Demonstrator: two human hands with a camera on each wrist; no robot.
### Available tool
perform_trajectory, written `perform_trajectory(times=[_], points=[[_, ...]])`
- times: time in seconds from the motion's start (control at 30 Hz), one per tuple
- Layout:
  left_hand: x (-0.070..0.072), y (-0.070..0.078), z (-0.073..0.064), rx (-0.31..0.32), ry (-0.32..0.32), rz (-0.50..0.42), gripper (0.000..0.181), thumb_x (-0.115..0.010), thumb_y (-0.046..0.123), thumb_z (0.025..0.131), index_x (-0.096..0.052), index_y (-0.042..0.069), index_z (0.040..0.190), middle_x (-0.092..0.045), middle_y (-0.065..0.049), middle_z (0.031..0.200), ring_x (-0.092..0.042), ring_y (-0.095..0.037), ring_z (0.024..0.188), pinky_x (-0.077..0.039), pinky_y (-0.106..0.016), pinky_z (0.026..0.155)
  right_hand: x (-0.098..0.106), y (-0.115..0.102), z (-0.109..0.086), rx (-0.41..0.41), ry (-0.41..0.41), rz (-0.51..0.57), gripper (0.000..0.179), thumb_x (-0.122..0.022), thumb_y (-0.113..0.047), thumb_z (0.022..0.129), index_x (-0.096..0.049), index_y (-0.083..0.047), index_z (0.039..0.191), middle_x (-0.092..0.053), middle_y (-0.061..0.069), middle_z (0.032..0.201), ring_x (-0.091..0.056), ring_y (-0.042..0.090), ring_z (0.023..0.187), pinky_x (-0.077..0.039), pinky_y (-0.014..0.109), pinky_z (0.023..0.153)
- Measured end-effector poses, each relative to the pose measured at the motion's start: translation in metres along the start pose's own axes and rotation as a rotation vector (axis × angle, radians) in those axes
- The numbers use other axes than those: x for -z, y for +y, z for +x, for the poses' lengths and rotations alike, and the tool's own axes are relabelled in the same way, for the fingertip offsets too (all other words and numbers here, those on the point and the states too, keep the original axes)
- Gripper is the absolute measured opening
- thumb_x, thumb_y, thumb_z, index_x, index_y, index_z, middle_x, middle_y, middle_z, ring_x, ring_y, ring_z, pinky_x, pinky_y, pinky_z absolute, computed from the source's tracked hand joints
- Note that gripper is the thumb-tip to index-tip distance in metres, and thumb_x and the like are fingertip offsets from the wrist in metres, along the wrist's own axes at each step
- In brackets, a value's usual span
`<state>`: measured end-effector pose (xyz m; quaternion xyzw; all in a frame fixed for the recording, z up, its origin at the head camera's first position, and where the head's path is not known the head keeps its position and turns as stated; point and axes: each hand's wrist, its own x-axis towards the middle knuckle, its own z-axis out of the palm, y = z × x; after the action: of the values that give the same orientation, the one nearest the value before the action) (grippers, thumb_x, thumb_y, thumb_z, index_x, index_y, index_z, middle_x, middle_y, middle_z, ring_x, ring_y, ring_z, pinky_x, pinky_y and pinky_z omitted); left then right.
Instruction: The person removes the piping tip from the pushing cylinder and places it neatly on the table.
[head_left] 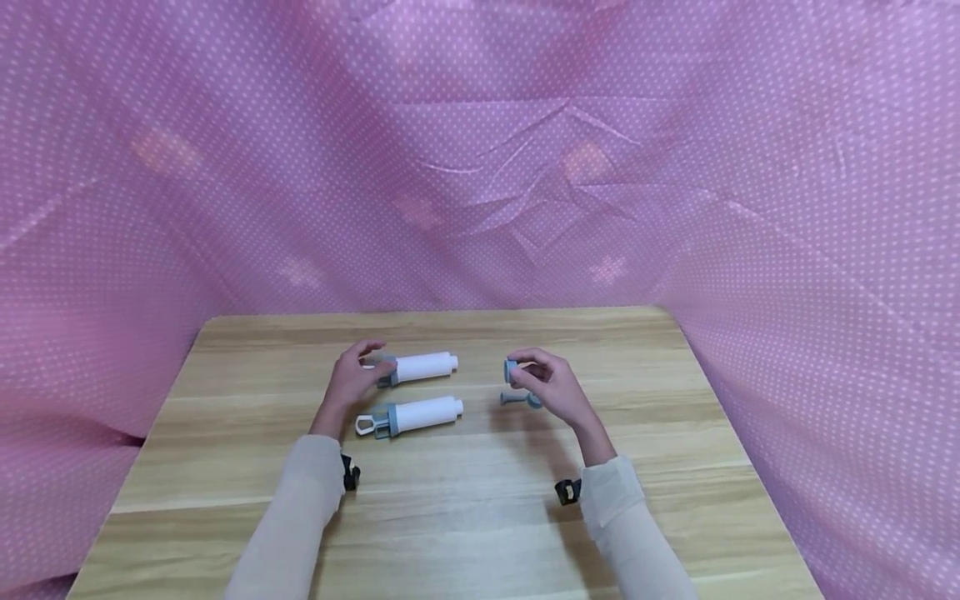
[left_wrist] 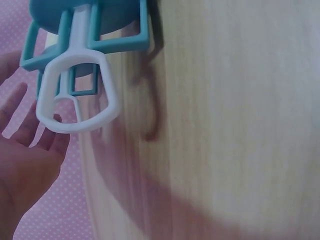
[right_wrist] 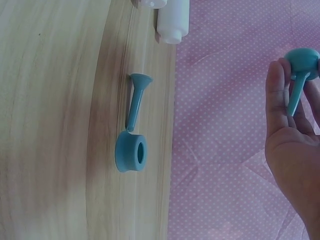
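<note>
Two white syringe-like tubes, each with a teal flange and a white loop handle, lie side by side on the table. At the far tube [head_left: 425, 367], my left hand [head_left: 354, 377] has its fingers spread around the handle end, the thumb overlapping the teal flange. The near tube [head_left: 427, 412] lies closer to me; its loop handle [left_wrist: 112, 107] fills the front of the left wrist view. My right hand [head_left: 553, 385] pinches a teal round cap with a thin stem [right_wrist: 302, 62], raised above the table. Below it lies a similar teal cap with a flared stem [right_wrist: 131, 152].
The wooden table [head_left: 480, 517] has its far edge close behind the tubes. Pink dotted cloth [head_left: 480, 167] hangs behind and on both sides. Black wrist straps [head_left: 567, 492] sit at the cuffs of the light sleeves.
</note>
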<state>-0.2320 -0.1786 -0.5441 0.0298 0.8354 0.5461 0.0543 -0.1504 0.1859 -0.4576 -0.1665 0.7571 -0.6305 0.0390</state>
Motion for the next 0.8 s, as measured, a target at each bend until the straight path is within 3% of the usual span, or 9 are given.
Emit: perform_trajectory(times=[0.23, 0.37, 0.53, 0.8], points=[[0.005, 0.006, 0.001, -0.045, 0.027, -0.008, 0.062, -0.074, 0.033, 0.094, -0.051, 0.006, 0.144, -0.044, -0.017, 0.153, -0.030, -0.043, 0.145, -0.026, -0.056, 0.118, 0.002, 0.024, 0.010, -0.030, 0.027, -0.023, 0.029, -0.060, -0.003, 0.101, -0.060, 0.010, 0.128, -0.064, 0.029, 0.113, -0.068, 0.042, 0.095, -0.058, 0.028, 0.076], [0.004, 0.012, -0.001, -0.066, 0.060, -0.009, 0.061, -0.074, 0.035, 0.094, -0.052, 0.008, 0.144, -0.041, -0.018, 0.156, -0.030, -0.047, 0.144, -0.029, -0.059, 0.116, 0.003, 0.030, 0.012, -0.027, 0.046, -0.033, 0.030, -0.060, -0.008, 0.102, -0.062, 0.006, 0.128, -0.065, 0.025, 0.115, -0.069, 0.040, 0.094, -0.057, 0.027, 0.075], [-0.001, 0.021, -0.004, -0.117, 0.116, -0.032, 0.059, -0.076, 0.035, 0.092, -0.056, 0.007, 0.141, -0.044, -0.017, 0.153, -0.035, -0.047, 0.141, -0.032, -0.059, 0.114, 0.006, 0.032, 0.013, -0.002, 0.058, -0.041, 0.029, -0.062, -0.012, 0.102, -0.064, 0.002, 0.127, -0.066, 0.023, 0.113, -0.070, 0.037, 0.092, -0.058, 0.029, 0.072], [-0.016, 0.046, -0.017, -0.188, 0.135, -0.052, 0.055, -0.075, 0.033, 0.093, -0.058, 0.009, 0.138, -0.047, -0.017, 0.150, -0.039, -0.041, 0.139, -0.032, -0.056, 0.115, 0.008, 0.031, 0.013, -0.006, 0.090, -0.021, 0.030, -0.064, -0.013, 0.101, -0.064, 0.005, 0.125, -0.066, 0.023, 0.110, -0.071, 0.034, 0.086, -0.060, 0.034, 0.076]])
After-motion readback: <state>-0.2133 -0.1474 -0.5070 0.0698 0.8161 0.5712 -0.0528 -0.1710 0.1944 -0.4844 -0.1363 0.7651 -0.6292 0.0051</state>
